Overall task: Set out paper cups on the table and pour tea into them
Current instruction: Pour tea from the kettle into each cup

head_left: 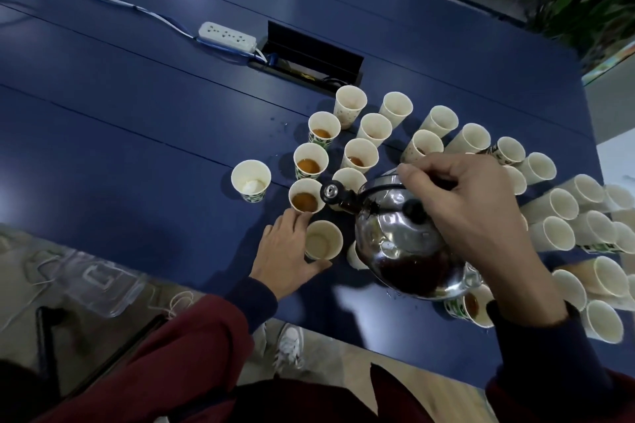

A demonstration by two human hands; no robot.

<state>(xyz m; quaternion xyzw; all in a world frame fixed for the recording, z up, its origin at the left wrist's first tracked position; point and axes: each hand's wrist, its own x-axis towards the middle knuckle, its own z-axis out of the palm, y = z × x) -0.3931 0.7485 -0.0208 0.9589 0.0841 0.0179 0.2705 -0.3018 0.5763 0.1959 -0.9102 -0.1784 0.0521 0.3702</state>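
Observation:
My right hand [470,206] grips the handle of a shiny steel kettle [405,247], held above the blue table [137,106] with its spout [335,194] pointing left over the cups. Several paper cups stand in a cluster; some hold amber tea, such as the cup below the spout [305,197] and one further back [311,161]. My left hand [285,247] rests on the table around a cup [323,240] with pale liquid, thumb in front and fingers at its left side. A separate cup [251,180] at the left holds something white.
Several more paper cups [563,206] crowd the table's right side, some with tea [472,306] near the front edge. A white power strip [226,36] and an open cable box [309,58] lie behind. Clear plastic packaging [96,282] lies on the floor at the left.

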